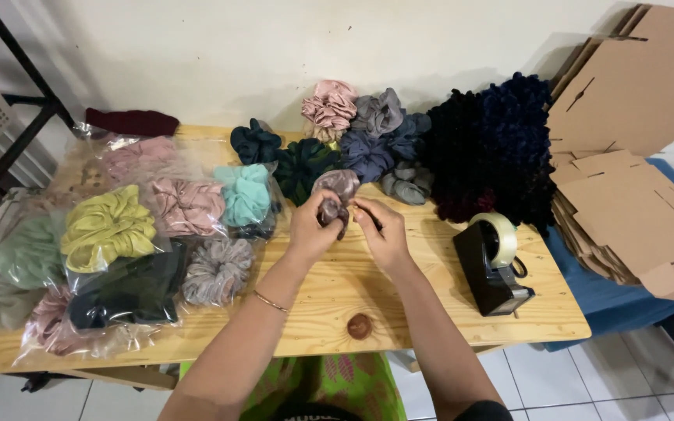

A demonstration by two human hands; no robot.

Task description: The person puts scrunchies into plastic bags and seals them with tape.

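Observation:
My left hand and my right hand meet over the middle of a pale wooden table. Both grip a mauve satin scrunchie held just above the tabletop. A thin bracelet circles my left wrist. Loose scrunchies in pink, grey, navy and dark green are heaped right behind my hands.
Clear bags of scrunchies cover the table's left half. A black tape dispenser stands to the right, beside a dark fuzzy pile. Flat cardboard boxes are stacked at the far right. A round knot marks the wood near the front edge.

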